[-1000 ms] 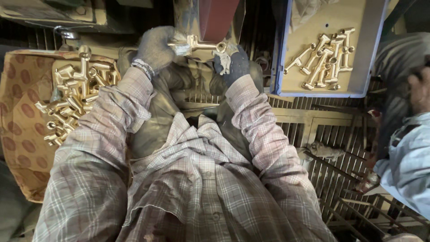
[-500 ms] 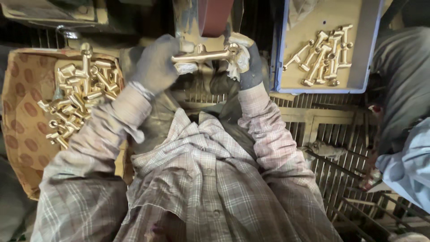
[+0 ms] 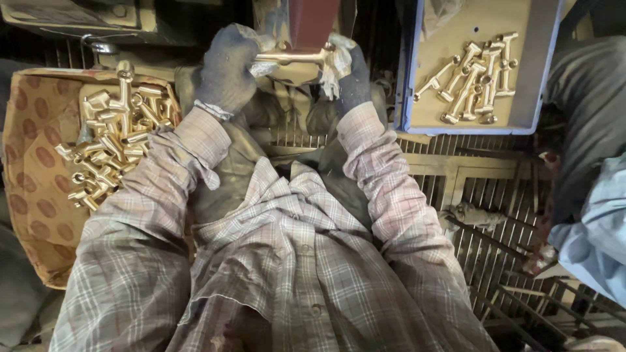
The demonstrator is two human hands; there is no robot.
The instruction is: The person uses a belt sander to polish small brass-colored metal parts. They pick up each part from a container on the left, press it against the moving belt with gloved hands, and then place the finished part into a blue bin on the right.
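**Brass fitting held in both gloved hands under a red upright**

A long brass fitting [image 3: 297, 57] is gripped at both ends and held level, close beneath a dark red upright part [image 3: 312, 23] at the top middle of the view. The left hand [image 3: 225, 68], in a dark grey glove, is closed around the fitting's left end. The right hand [image 3: 349, 75], also gloved, is closed on the right end, where a pale rag [image 3: 332, 60] is bunched between glove and metal. Whether the fitting touches the red part cannot be told.

Both arms are covered by plaid shirt sleeves [image 3: 385, 176], and a dark apron [image 3: 228, 189] is seen between them.

To the left, a heap of brass fittings [image 3: 111, 143] lies in a cardboard box lined with a brown spotted cloth [image 3: 32, 163]; the heap sits toward the box's far right corner, just beside the left forearm.

To the right, a blue tray [image 3: 407, 98] with a tan floor is set on a metal grating [image 3: 482, 189]. A smaller group of brass fittings [image 3: 473, 81] lies side by side near the tray's middle, well apart from the hands.

At the right edge, part of another person is seen in a grey sleeve [image 3: 587, 117] and light blue clothing [image 3: 596, 228].
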